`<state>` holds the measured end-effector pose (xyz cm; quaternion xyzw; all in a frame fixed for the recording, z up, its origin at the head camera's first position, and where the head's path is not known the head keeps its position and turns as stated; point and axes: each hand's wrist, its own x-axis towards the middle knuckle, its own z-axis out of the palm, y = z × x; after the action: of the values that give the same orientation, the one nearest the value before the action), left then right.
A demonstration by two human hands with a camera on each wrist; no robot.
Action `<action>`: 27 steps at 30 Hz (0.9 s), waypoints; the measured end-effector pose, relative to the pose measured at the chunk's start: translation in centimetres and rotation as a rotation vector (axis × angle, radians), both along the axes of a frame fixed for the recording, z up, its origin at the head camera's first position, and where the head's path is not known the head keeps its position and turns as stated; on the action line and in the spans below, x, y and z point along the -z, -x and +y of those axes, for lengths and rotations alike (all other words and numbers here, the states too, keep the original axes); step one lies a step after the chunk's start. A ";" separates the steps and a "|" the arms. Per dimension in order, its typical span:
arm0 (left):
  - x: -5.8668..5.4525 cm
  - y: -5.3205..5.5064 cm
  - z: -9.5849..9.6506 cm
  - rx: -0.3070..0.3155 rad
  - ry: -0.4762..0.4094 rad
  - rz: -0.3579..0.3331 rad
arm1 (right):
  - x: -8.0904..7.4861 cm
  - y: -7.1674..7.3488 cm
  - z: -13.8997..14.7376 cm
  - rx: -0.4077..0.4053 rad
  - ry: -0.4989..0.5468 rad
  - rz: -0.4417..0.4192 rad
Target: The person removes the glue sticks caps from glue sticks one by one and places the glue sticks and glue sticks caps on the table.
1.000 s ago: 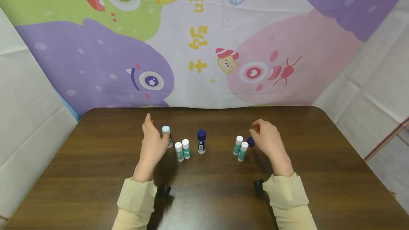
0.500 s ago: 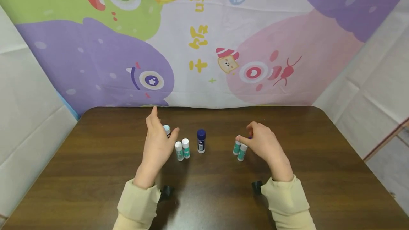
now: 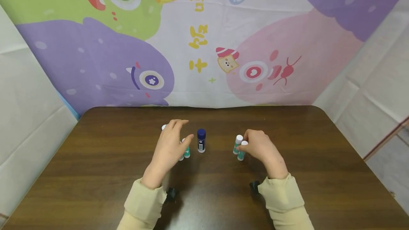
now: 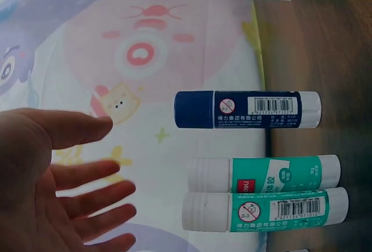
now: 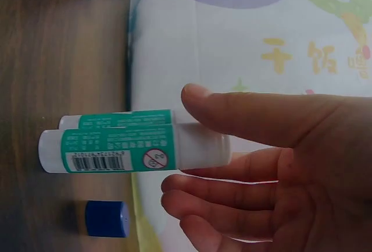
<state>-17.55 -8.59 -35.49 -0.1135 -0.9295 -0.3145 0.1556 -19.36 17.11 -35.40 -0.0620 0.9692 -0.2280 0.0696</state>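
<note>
My right hand (image 3: 262,149) has thumb and forefinger round the white cap of the nearer green-and-white glue stick (image 5: 116,152), on the right. A second green glue stick (image 3: 238,144) stands upright against it. With its fingers spread and nothing in them, my left hand (image 3: 169,148) hovers by the left pair of green glue sticks (image 4: 285,210), partly hiding them in the head view. A dark blue glue stick (image 3: 201,140) stands upright between the hands. Behind the left hand shows only the pale top (image 3: 164,127) of another stick.
A loose dark blue cap (image 5: 107,218) sits on the brown table (image 3: 211,194) to the right of the right pair, hidden by the hand in the head view. A cartoon-printed cloth (image 3: 198,91) hangs along the table's far edge.
My left hand has moved right, from beside the pale-topped stick to over the left green pair. My right hand has moved left from near the blue cap onto the nearer right green stick.
</note>
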 end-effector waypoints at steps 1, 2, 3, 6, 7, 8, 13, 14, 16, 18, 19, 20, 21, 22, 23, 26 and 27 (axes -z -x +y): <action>0.0 0.0 0.1 0.009 0.013 0.002 | 0.0 0.0 -0.1 -0.001 -0.009 0.000; 0.0 0.0 0.1 0.018 0.026 0.000 | 0.1 0.1 -0.1 -0.005 -0.018 -0.002; 0.1 0.0 0.1 0.028 0.032 0.000 | 0.1 0.1 -0.2 -0.007 -0.028 -0.003; 0.2 -0.1 0.2 0.055 0.041 -0.004 | 0.2 0.1 -0.4 -0.018 -0.054 -0.007; 0.2 -0.1 0.3 0.064 0.045 -0.002 | 0.3 0.1 -0.4 -0.021 -0.060 -0.008; 0.3 -0.1 0.3 0.075 0.045 0.002 | 0.3 0.2 -0.4 -0.023 -0.064 -0.008; 0.6 -0.2 0.5 0.163 0.087 0.041 | 0.5 0.2 -0.4 -0.028 -0.076 -0.012; 0.6 -0.2 0.6 0.182 0.099 0.047 | 0.6 0.2 -0.4 -0.032 -0.079 -0.009; 0.6 -0.2 0.7 0.213 0.121 0.058 | 0.6 0.2 -0.3 -0.042 -0.088 -0.004; 0.6 -0.3 0.8 0.229 0.133 0.068 | 0.6 0.2 -0.3 -0.055 -0.101 0.000; 0.5 -0.3 0.9 0.231 0.136 0.073 | 0.5 0.1 -0.3 -0.061 -0.106 0.001; 0.5 -0.3 0.9 0.233 0.138 0.078 | 0.5 0.1 -0.3 -0.068 -0.111 0.001; 0.5 -0.3 0.9 0.234 0.141 0.083 | 0.4 0.0 -0.3 -0.075 -0.116 0.004; 0.6 -0.3 0.9 0.235 0.143 0.086 | 0.2 -0.1 -0.4 -0.080 -0.119 0.002; 0.6 -0.3 1.0 0.237 0.145 0.089 | 0.1 -0.2 -0.5 -0.085 -0.122 0.000; 0.7 -0.2 1.0 0.246 0.157 0.105 | -0.4 -0.5 -0.7 -0.103 -0.120 -0.003; 0.7 -0.1 1.0 0.249 0.159 0.113 | -0.6 -0.6 -0.8 -0.110 -0.121 -0.003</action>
<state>-17.41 -7.59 -36.20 -0.2573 -0.9200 -0.2500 0.1580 -18.75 16.32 -34.81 -0.1107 0.9762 -0.1651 0.0871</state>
